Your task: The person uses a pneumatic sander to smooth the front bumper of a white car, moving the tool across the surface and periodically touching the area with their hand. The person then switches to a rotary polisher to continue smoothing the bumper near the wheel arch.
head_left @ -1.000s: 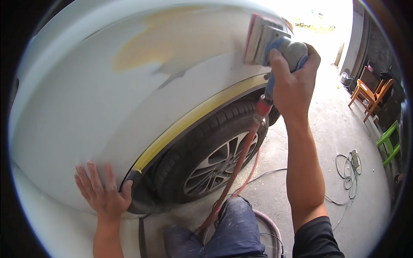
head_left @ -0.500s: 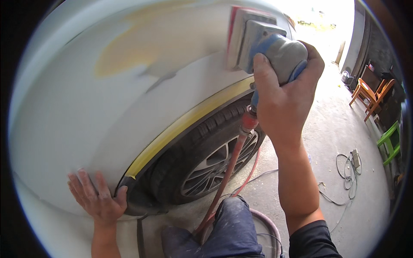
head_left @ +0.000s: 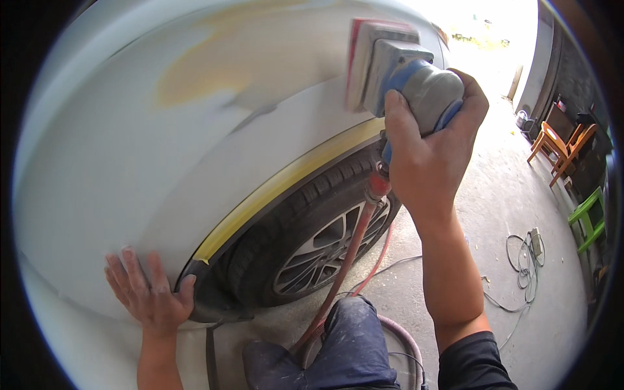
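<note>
Gripped in my right hand [head_left: 435,156] is a grey and blue power sander [head_left: 422,91], its red-edged square pad held against the car's body panel [head_left: 175,162] above the wheel arch. A hose [head_left: 357,240] with a red fitting runs down from the sander's tail. On the panel left of the pad lies a sanded patch of tan and yellow filler [head_left: 201,71]. My left hand [head_left: 151,292] rests flat on the panel's lower left part, fingers spread, thumb beside the arch edge. Yellow masking tape [head_left: 279,185] follows the arch.
Below the arch stands the wheel [head_left: 331,247]. Hoses [head_left: 406,335] loop around my knee [head_left: 351,331] on the concrete floor. To the right lie a coiled cable with a power strip [head_left: 536,242], a wooden chair [head_left: 564,146] and a green plastic stool [head_left: 588,221].
The sander in my right hand has shifted slightly down along the panel. My left hand stays flat in nearly the same spot. The view has moved a little.
</note>
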Demonstrator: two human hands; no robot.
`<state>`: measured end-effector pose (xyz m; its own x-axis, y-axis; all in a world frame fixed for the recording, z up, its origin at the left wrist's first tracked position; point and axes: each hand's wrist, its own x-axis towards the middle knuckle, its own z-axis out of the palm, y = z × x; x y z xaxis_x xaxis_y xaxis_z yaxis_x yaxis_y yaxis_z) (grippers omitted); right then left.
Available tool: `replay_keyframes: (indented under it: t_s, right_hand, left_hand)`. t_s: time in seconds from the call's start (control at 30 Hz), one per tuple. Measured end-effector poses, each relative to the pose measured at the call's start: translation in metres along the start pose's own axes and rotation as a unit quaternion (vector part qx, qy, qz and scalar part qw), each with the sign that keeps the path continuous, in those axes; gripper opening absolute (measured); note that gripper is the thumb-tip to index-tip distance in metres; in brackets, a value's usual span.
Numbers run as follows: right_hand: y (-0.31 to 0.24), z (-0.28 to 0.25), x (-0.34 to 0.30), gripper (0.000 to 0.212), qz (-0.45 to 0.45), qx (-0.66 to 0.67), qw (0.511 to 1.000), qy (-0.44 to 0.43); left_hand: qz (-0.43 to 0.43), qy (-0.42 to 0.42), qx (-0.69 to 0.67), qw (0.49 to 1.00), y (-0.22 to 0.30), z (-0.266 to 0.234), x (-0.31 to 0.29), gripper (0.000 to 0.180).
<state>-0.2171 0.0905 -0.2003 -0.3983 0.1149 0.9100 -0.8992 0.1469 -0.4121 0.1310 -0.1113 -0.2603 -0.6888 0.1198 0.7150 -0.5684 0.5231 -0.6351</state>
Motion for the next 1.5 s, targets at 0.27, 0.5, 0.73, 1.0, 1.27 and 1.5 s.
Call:
replay_keyframes:
  t_s: [0.27,0.5,0.73,1.0,1.27,1.5]
  right_hand:
    - [0.001,-0.002,0.004,0.062,0.074,0.084,0.993,-0.02]
    - [0.001,-0.001,0.007,0.065,0.091,0.074,0.993,-0.023]
    - [-0.003,-0.003,0.004,0.068,0.064,0.092,0.993,-0.033]
    - [0.001,-0.002,0.008,0.062,0.018,0.022,0.999,-0.032]
    - [-0.044,0.003,-0.023,0.075,-0.003,0.081,0.993,-0.082]
    - [-0.005,-0.005,-0.013,0.067,0.104,0.139,0.983,-0.06]
  left_hand:
    - [-0.002,0.003,-0.008,1.0,0.0,0.0,0.004,0.063]
    - [-0.002,0.002,-0.006,1.0,0.005,0.0,0.009,0.063]
    - [-0.002,0.012,-0.007,1.0,0.005,0.0,0.01,0.063]
    - [-0.005,0.007,-0.017,1.0,0.004,0.001,0.008,0.064]
    - [-0.007,0.004,-0.016,1.0,0.002,0.0,0.008,0.062]
    - [-0.017,0.021,-0.053,0.998,0.013,0.005,0.015,0.059]
